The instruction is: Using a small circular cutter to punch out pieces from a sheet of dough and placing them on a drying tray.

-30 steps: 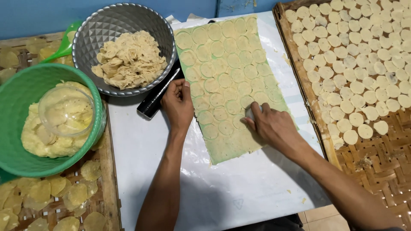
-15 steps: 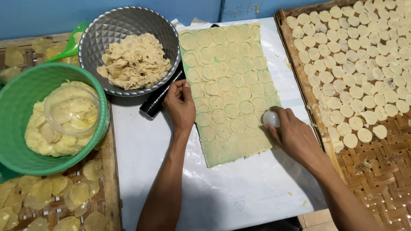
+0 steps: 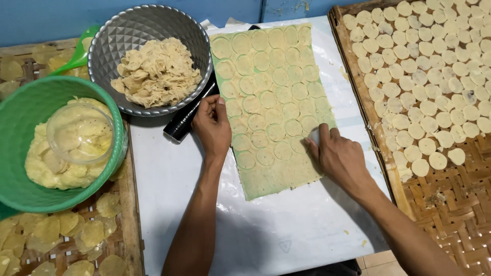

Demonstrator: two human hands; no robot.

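So the dough sheet (image 3: 273, 107) lies flat on the white table cover (image 3: 266, 230), stamped all over with round cut marks. The left hand (image 3: 212, 125) rests open, fingers flat on the sheet's left edge, right beside a black rolling pin (image 3: 186, 117). The right hand (image 3: 340, 156) is closed around a small pale round cutter (image 3: 314, 136), pressed onto the sheet near its right edge. A metal bowl (image 3: 148, 25) holds dough scraps, a green bowl (image 3: 20, 117) holds a dough lump, and a woven tray (image 3: 450, 204) on the right carries cut rounds.
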